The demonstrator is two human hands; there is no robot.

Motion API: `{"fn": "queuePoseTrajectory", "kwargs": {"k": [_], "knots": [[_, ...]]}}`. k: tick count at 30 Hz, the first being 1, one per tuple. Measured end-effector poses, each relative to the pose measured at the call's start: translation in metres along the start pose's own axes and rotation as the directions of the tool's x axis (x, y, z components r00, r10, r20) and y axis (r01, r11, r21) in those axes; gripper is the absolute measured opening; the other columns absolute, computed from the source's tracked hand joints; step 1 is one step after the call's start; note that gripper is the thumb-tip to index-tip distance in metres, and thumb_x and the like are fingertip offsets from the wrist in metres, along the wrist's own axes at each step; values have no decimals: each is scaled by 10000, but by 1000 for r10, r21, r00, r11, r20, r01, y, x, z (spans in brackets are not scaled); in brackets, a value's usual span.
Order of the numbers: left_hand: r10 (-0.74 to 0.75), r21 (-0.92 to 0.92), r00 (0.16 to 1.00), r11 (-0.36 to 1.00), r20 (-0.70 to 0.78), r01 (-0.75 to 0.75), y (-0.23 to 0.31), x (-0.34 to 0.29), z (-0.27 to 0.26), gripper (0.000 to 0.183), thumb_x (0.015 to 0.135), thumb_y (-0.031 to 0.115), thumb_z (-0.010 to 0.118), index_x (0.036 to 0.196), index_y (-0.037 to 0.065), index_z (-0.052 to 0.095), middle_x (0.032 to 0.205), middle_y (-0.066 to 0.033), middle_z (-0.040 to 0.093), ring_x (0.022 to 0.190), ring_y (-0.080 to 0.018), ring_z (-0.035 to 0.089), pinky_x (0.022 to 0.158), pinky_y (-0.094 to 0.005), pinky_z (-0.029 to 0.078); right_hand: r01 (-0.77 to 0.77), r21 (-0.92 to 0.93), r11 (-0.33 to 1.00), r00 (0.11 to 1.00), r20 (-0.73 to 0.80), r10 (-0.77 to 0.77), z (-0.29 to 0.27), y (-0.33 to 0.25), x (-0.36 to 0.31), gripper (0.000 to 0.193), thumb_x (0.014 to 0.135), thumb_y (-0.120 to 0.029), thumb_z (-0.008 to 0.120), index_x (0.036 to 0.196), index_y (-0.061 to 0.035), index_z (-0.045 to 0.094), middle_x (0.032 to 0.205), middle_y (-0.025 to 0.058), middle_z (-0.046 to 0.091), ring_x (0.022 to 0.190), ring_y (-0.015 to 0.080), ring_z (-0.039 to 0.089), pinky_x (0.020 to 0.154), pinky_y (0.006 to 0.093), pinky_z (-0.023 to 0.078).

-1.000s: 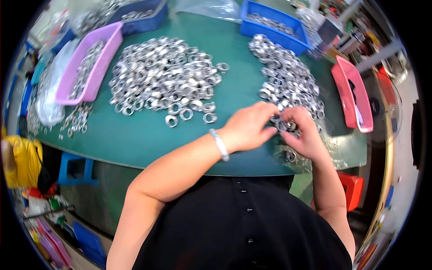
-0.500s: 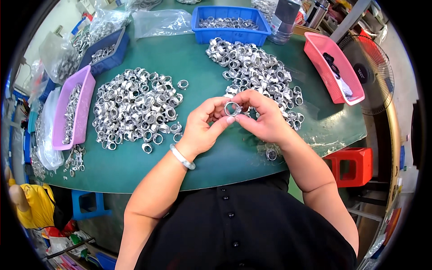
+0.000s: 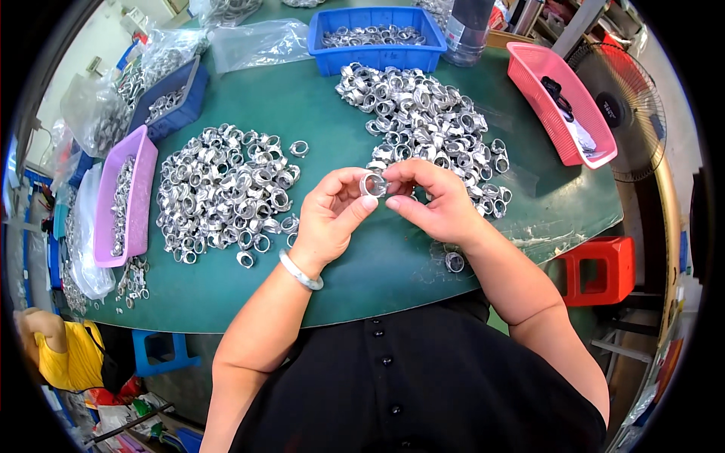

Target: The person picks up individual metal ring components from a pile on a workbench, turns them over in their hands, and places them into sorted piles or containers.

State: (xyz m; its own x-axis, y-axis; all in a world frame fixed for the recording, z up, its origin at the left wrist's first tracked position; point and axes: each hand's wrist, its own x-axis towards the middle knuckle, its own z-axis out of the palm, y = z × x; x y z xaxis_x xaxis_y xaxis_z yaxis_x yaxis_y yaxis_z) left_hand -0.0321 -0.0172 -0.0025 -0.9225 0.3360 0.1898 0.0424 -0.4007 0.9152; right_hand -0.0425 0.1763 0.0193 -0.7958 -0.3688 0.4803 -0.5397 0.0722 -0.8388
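Observation:
Between my hands, over the front middle of the table, is a silvery metal ring [image 3: 374, 185]. My left hand [image 3: 329, 215] pinches it between thumb and fingers, its hole facing up. Curled fingers of my right hand [image 3: 438, 202] meet the ring's right side, the thumb slightly away from it. A large heap of similar rings [image 3: 223, 192] lies left of my hands, with one ring [image 3: 299, 149] apart from it. Another heap [image 3: 423, 113] spreads beyond my right hand. A single ring [image 3: 454, 262] rests near the table's front edge, by my right forearm.
On the green table [image 3: 257, 98] stand a blue bin [image 3: 377, 58] of rings, a darker blue bin [image 3: 192, 94], a purple basket [image 3: 138, 219] and a pink basket [image 3: 555, 124]. A bottle [image 3: 466, 34], a fan [image 3: 615, 109], a red stool [image 3: 604, 270] and a person in yellow [image 3: 72, 355] are around.
The ring has moved slightly left with my left hand. My right thumb has drawn off it a little. The whole view has shifted slightly.

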Motion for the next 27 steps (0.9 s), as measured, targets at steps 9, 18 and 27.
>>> {"fn": "queuePoseTrajectory", "kwargs": {"k": [9, 18, 27], "knots": [[165, 533, 986, 838, -38, -120, 4, -4, 7, 353, 772, 3, 689, 1065, 38, 495, 1007, -48, 579, 926, -138, 589, 869, -294, 475, 11, -101, 995, 995, 102, -1, -2, -2, 0, 243, 795, 39, 638, 1032, -15, 629, 859, 62, 613, 757, 134, 602, 663, 256, 490], [315, 684, 949, 687, 23, -244, 4, 0, 4, 320, 702, 3, 740, 967, 48, 566, 845, -16, 537, 744, -96, 513, 670, -248, 447, 8, -61, 998, 996, 90, -2, -2, 2, 0, 237, 814, 31, 613, 1045, -20, 629, 857, 64, 617, 751, 148, 601, 652, 269, 477], [286, 683, 958, 693, 29, -228, 4, -2, 3, 347, 714, -1, 741, 1002, 40, 552, 881, -25, 558, 777, -107, 550, 707, -258, 477, 19, -65, 998, 995, 99, -12, -3, -1, 1, 236, 822, 31, 615, 1053, -17, 627, 862, 65, 622, 763, 153, 608, 659, 271, 479]]}}
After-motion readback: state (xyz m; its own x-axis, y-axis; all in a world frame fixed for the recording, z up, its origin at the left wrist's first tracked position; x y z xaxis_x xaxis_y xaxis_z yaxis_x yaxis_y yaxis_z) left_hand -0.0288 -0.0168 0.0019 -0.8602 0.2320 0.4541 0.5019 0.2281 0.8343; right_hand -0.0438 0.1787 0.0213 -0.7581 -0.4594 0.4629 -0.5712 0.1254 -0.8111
